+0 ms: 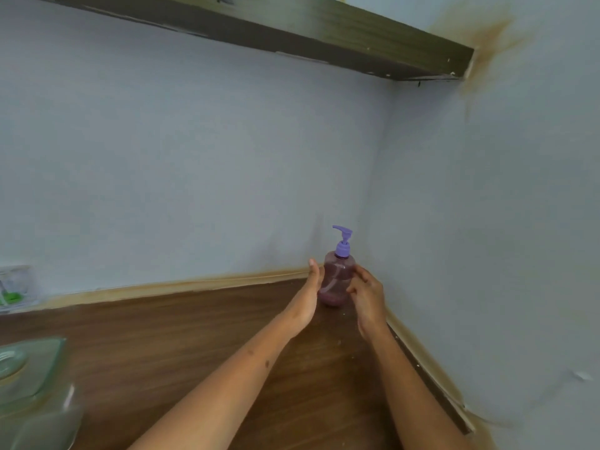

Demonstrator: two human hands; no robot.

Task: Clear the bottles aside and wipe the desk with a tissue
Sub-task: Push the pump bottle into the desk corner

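Translucent pink plastic pump bottle with purple dispenser [336,280] upright in desk [181,339] corner; left hand [306,298] flat alongside, right hand [367,293] curled around it. Risk: 1 off-centre nudge topples it.

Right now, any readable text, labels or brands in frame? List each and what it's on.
None readable.
Pump bottle: no label or print visible.
Clear packet with green mark at the left edge: too blurred to read.
Glass items at lower left: no text visible.
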